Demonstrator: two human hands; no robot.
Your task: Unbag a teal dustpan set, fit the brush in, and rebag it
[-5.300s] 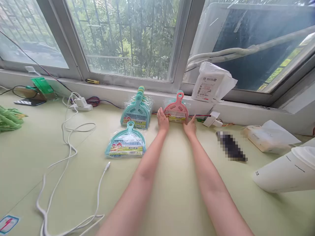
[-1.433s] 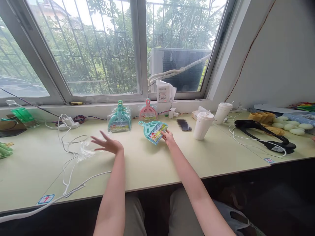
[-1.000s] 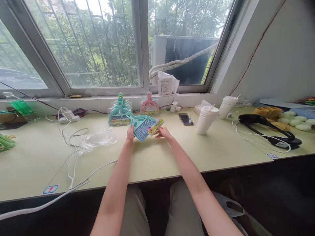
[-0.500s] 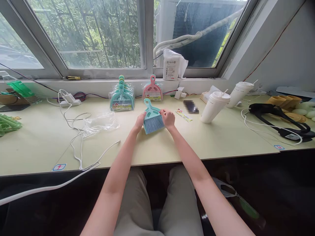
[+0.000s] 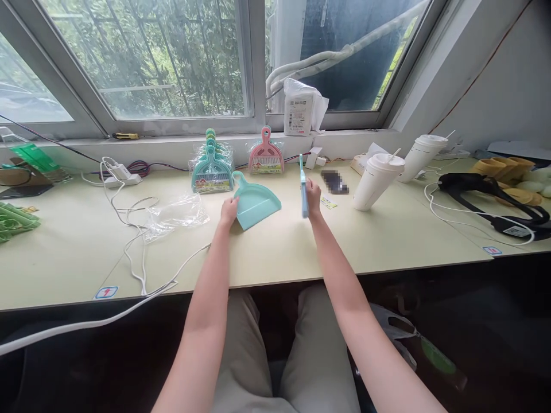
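Observation:
A teal dustpan (image 5: 258, 205) is tilted over the table, its inner face showing. My left hand (image 5: 229, 211) grips its left edge, fingers closed. My right hand (image 5: 314, 196) is closed on a small teal brush (image 5: 303, 189) with blue bristles, which I see edge-on, apart from the dustpan. Behind the dustpan stand several wrapped teal dustpan-and-brush sets (image 5: 212, 170) in a row and a wrapped pink set (image 5: 266, 154). A printed label card (image 5: 329, 202) lies just right of my right hand, partly hidden by it.
Clear plastic wrapping (image 5: 176, 215) and white cables (image 5: 142, 252) lie left. A phone-like dark object (image 5: 334, 182) and two white cups (image 5: 379, 182) stand or lie right, with a black strapped device (image 5: 491, 209) beyond. A wrapped package (image 5: 299, 109) sits on the windowsill.
The brush has come apart from the dustpan. My right hand has moved right with the brush, turning it edge-on; my left hand has shifted slightly left with the dustpan.

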